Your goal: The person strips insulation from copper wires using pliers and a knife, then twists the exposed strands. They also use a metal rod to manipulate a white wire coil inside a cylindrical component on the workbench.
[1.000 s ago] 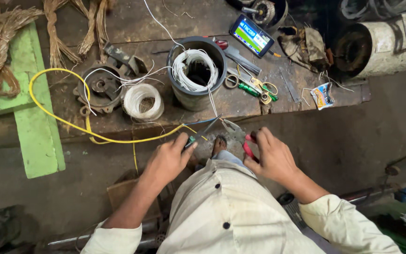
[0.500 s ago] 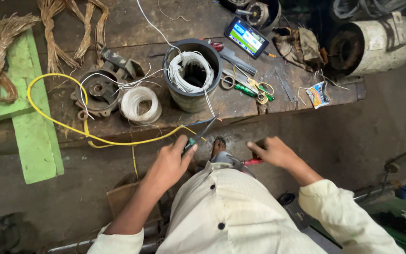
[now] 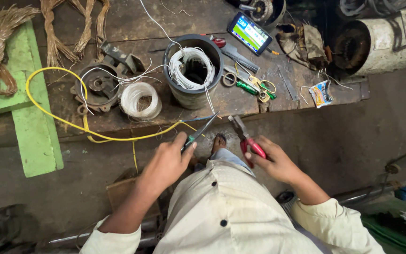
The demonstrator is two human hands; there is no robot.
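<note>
Since the earlier frame, the right hand point(image 3: 278, 162) is lifting the red-handled pliers point(image 3: 246, 137) up into plain view, fingers clamped round the handles, jaws pointing at the surface point(image 3: 118, 28) edge. The left hand point(image 3: 167, 162) is pinching a thin green-handled tool point(image 3: 199, 134), fingers together on it. A small colourful sachet point(image 3: 320, 93) is lying flat near the pale motor housing point(image 3: 381, 40), right of the lit phone point(image 3: 250, 33).

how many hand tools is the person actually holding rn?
2. Red-handled pliers in the right hand, jaws pointing toward the bench; a slim dark tool in the left hand. More tools lie on the bench, unheld.
</note>
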